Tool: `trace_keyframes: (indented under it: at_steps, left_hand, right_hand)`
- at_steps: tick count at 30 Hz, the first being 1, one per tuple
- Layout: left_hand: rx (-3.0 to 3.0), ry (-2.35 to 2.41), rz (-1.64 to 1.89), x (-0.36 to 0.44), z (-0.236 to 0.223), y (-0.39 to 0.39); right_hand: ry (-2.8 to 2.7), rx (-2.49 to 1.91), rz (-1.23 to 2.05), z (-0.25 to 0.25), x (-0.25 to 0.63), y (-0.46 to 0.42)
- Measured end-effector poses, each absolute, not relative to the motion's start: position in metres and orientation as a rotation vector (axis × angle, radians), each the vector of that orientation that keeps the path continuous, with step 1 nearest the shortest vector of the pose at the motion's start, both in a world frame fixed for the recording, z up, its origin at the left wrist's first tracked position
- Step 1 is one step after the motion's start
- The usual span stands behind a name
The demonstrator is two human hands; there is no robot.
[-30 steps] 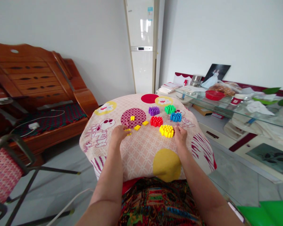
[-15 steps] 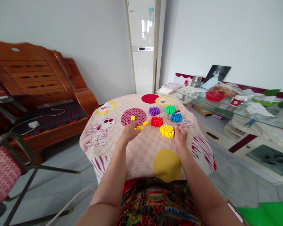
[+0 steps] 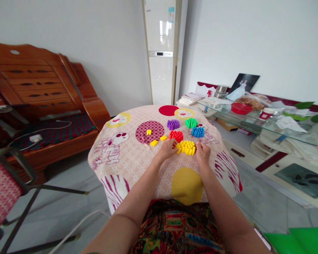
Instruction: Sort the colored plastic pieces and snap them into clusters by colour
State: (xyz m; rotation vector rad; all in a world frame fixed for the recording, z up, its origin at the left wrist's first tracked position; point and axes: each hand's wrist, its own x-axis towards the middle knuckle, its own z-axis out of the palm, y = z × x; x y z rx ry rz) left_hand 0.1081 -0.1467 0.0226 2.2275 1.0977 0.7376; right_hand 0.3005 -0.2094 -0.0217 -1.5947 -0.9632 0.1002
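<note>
My left hand point(image 3: 169, 148) is at the left side of a standing group of yellow pegs point(image 3: 188, 147), its fingers pinched on a yellow peg piece point(image 3: 178, 148). At that group's right edge, my right hand point(image 3: 203, 152) has its fingers curled in against the pegs; its fingertips are partly hidden. Behind my left fingers stands a group of red pegs point(image 3: 176, 135). Farther back are purple pegs point(image 3: 173, 124), green pegs point(image 3: 191, 122) and blue pegs point(image 3: 198, 132). Three small yellow pieces lie to the left, one of them a yellow piece point(image 3: 154, 143) nearest my left hand.
A patterned cloth point(image 3: 145, 169) covers the table. To the right, a glass-topped cabinet point(image 3: 275, 127) carries a red bowl point(image 3: 241, 108), a paper cup point(image 3: 266, 114) and papers. A wooden bench point(image 3: 42, 84) and a folding chair point(image 3: 6, 187) stand on the left.
My left hand has moved right, from the loose yellow pieces to the yellow group, bringing a yellow piece with it. My right hand has stayed at the group's right edge.
</note>
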Motion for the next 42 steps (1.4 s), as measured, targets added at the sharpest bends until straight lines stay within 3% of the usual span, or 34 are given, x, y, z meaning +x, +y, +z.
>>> trace_keyframes:
  at_steps: [25,31,42]
  left_hand:
    - [2.094,1.137,0.752,0.111,0.017,-0.149]
    - [2.133,1.478,0.965,0.078,0.033,-0.108]
    - [2.439,1.608,0.601,0.083,0.026,-0.097]
  right_hand:
    - [-0.951,-1.575,0.105,-0.020,0.299,-0.212]
    - [-0.956,-1.576,0.102,-0.023,0.300,-0.210]
    - [-0.962,-1.584,0.095,-0.026,0.302,-0.208]
